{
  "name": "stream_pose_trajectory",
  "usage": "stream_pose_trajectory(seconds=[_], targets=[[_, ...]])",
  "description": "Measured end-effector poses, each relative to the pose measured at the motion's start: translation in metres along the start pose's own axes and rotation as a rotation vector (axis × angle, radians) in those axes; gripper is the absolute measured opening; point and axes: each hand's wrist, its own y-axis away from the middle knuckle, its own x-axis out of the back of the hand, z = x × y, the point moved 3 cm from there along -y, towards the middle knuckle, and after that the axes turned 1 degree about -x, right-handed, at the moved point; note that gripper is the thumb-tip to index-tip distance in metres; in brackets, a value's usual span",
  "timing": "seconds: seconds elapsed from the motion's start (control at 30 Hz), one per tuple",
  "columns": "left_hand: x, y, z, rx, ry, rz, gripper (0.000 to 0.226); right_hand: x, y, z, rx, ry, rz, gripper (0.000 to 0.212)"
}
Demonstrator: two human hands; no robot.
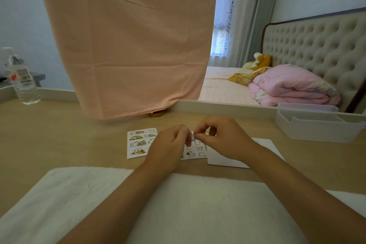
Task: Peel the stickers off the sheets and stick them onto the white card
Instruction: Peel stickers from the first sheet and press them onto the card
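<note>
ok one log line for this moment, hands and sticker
left hand: pinches sticker | right hand: pinches same sticker | sticker: lifted over sticker sheets | white card: on desk, right of sheets

One view only, worn on the person's head, tipped forward and down across the table (59,134). It's a wide angle: the forearms fill the bottom edge close up, the left hand (168,144) and right hand (223,138) sit mid-frame, and the hanging cloth (128,45) and bed (223,87) lie beyond.
</note>
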Motion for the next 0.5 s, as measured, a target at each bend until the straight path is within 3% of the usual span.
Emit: stream_pose_trajectory(seconds=[0.13, 0.27, 0.5], targets=[[-0.001, 0.000, -0.001, 0.098, 0.100, 0.032, 0.035, 0.005, 0.000, -0.001, -0.058, 0.025, 0.013, 0.011], [-0.012, -0.007, -0.002, 0.227, 0.141, -0.029, 0.025, 0.024, 0.001, 0.009, -0.200, -0.097, 0.053, 0.012], [-0.061, -0.033, 0.033, -0.116, -0.299, -0.235, 0.020, 0.083, 0.023, 0.071, -0.531, -0.196, 0.059, 0.010]])
